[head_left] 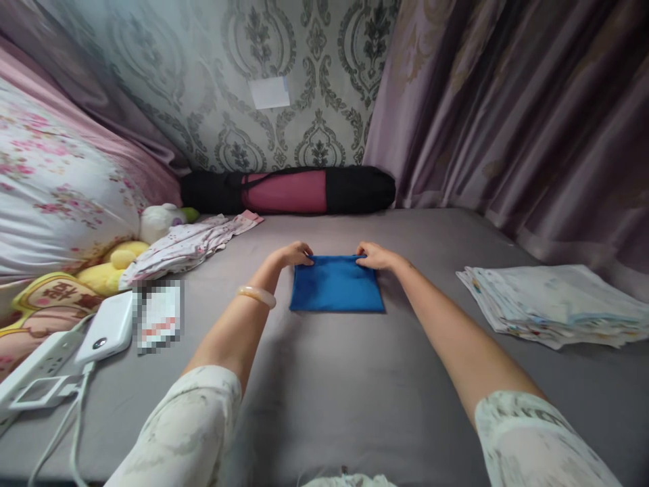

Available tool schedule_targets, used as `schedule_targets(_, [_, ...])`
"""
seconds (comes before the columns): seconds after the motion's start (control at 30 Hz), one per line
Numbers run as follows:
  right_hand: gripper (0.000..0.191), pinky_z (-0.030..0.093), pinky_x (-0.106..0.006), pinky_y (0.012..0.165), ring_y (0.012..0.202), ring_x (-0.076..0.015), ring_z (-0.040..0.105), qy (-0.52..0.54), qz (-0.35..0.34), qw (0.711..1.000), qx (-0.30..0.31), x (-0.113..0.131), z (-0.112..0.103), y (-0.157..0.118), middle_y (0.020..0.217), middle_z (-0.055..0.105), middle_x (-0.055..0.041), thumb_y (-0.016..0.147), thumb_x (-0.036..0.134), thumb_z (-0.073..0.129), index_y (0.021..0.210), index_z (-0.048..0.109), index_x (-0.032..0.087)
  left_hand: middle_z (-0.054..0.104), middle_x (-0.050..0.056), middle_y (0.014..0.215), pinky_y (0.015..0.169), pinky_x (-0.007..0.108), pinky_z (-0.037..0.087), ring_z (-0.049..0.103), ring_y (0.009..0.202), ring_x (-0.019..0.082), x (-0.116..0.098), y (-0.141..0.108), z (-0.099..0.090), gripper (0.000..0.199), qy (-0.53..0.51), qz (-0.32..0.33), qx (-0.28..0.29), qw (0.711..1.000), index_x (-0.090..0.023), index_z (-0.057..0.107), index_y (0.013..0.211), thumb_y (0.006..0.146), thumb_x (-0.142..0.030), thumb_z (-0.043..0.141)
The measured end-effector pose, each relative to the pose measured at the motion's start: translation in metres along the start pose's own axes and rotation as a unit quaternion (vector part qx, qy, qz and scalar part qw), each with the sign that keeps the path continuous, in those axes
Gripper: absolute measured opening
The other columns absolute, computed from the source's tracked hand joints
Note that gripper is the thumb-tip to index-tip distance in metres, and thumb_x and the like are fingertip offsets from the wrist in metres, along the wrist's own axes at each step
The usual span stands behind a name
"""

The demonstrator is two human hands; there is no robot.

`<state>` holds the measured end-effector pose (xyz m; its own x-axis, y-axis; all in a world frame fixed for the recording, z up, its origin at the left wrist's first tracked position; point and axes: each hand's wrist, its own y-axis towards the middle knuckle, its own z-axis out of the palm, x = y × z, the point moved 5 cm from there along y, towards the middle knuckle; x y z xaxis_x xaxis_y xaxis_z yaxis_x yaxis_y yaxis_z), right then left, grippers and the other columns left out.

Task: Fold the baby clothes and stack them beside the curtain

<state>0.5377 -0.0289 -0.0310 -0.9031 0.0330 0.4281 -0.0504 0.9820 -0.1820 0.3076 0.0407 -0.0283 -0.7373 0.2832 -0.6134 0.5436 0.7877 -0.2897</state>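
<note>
A blue cloth, folded into a flat rectangle, lies on the grey bed sheet in front of me. At its far left corner, my left hand pinches the edge between thumb and fingers. My right hand grips the far right corner in the same way. Both arms reach forward, and a pale bangle circles my left wrist. The fingertips under the cloth's far edge are partly hidden.
To the right sits a stack of folded light cloths. A black and maroon roll bag lies along the wall. On the left are a crumpled patterned garment, plush toys, a white power bank and a power strip with cables.
</note>
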Motion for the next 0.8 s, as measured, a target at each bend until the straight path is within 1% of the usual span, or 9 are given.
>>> schedule_targets(0.13, [0.032, 0.049, -0.027, 0.09, 0.108, -0.0206, 0.064, 0.083, -0.073, 0.994, 0.017, 0.008, -0.02, -0.011, 0.118, 0.069, -0.009, 0.081, 0.019, 0.062, 0.112, 0.068, 0.017, 0.071, 0.002, 0.079, 0.074, 0.024, 0.047, 0.062, 0.081, 0.018, -0.009, -0.015, -0.016, 0.027, -0.013, 0.048, 0.024, 0.998, -0.017, 0.07, 0.083, 0.064, -0.036, 0.067])
schedule_targets(0.27, [0.026, 0.051, -0.028, 0.085, 0.096, -0.0197, 0.066, 0.113, -0.137, 0.984, 0.008, 0.022, -0.052, -0.03, 0.103, 0.074, -0.0029, 0.082, 0.024, 0.059, 0.103, 0.072, 0.018, 0.07, 0.001, 0.079, 0.072, 0.026, 0.047, 0.061, 0.077, 0.018, -0.028, -0.032, -0.04, 0.032, -0.025, 0.122, -0.002, 0.992, -0.016, 0.07, 0.086, 0.066, -0.04, 0.064])
schedule_targets(0.3, [0.027, 0.051, -0.029, 0.085, 0.095, -0.0195, 0.066, 0.114, -0.147, 0.982, -0.012, 0.027, -0.061, -0.035, 0.102, 0.074, -0.0022, 0.083, 0.026, 0.058, 0.104, 0.072, 0.018, 0.07, 0.002, 0.081, 0.072, 0.027, 0.047, 0.061, 0.077, 0.018, -0.035, -0.036, -0.047, 0.033, -0.025, 0.14, -0.02, 0.99, -0.016, 0.07, 0.088, 0.068, -0.041, 0.063])
schedule_targets(0.37, [0.028, 0.049, -0.031, 0.088, 0.098, -0.0197, 0.065, 0.101, -0.158, 0.979, -0.074, 0.037, -0.078, -0.046, 0.105, 0.073, -0.0022, 0.083, 0.026, 0.058, 0.107, 0.071, 0.019, 0.07, 0.003, 0.087, 0.076, 0.029, 0.047, 0.062, 0.08, 0.019, -0.048, -0.046, -0.063, 0.034, -0.007, 0.171, -0.09, 0.981, -0.015, 0.07, 0.093, 0.071, -0.039, 0.062])
schedule_targets(0.43, [0.029, 0.044, -0.034, 0.094, 0.103, -0.0207, 0.062, 0.059, -0.154, 0.974, -0.153, 0.046, -0.09, -0.057, 0.112, 0.07, -0.003, 0.085, 0.024, 0.056, 0.111, 0.069, 0.021, 0.071, 0.003, 0.093, 0.087, 0.033, 0.046, 0.062, 0.086, 0.02, -0.059, -0.059, -0.074, 0.033, 0.04, 0.182, -0.189, 0.964, -0.017, 0.069, 0.101, 0.076, -0.036, 0.06])
schedule_targets(0.5, [0.027, 0.037, -0.037, 0.1, 0.107, -0.0219, 0.058, -0.007, -0.149, 0.965, -0.217, 0.053, -0.092, -0.068, 0.114, 0.068, -0.0041, 0.087, 0.021, 0.053, 0.111, 0.067, 0.022, 0.071, 0.002, 0.098, 0.102, 0.04, 0.036, 0.062, 0.093, 0.019, -0.064, -0.071, -0.076, 0.031, 0.104, 0.171, -0.266, 0.943, -0.02, 0.067, 0.108, 0.081, -0.029, 0.056])
schedule_targets(0.57, [0.027, 0.03, -0.039, 0.103, 0.108, -0.023, 0.056, -0.076, -0.162, 0.953, -0.244, 0.056, -0.08, -0.079, 0.111, 0.067, -0.0057, 0.088, 0.015, 0.049, 0.107, 0.066, 0.022, 0.072, 0.0, 0.103, 0.112, 0.045, 0.022, 0.061, 0.1, 0.019, -0.061, -0.079, -0.062, 0.03, 0.166, 0.157, -0.281, 0.932, -0.024, 0.066, 0.11, 0.084, -0.022, 0.051])
schedule_targets(0.63, [0.029, 0.026, -0.04, 0.104, 0.106, -0.0229, 0.054, -0.129, -0.192, 0.944, -0.236, 0.056, -0.058, -0.089, 0.106, 0.066, -0.0069, 0.086, 0.009, 0.044, 0.103, 0.064, 0.021, 0.072, 0.0, 0.106, 0.116, 0.046, 0.013, 0.061, 0.105, 0.019, -0.05, -0.084, -0.037, 0.031, 0.211, 0.157, -0.254, 0.931, -0.026, 0.065, 0.109, 0.086, -0.017, 0.047])
schedule_targets(0.8, [0.038, 0.023, -0.036, 0.104, 0.097, -0.0204, 0.051, -0.186, -0.247, 0.937, -0.163, 0.043, 0.011, -0.114, 0.099, 0.063, -0.0069, 0.083, -0.001, 0.035, 0.098, 0.061, 0.02, 0.071, 0.002, 0.11, 0.118, 0.043, 0.009, 0.061, 0.108, 0.016, -0.014, -0.102, 0.032, 0.04, 0.241, 0.222, -0.167, 0.93, -0.028, 0.065, 0.11, 0.084, -0.01, 0.041])
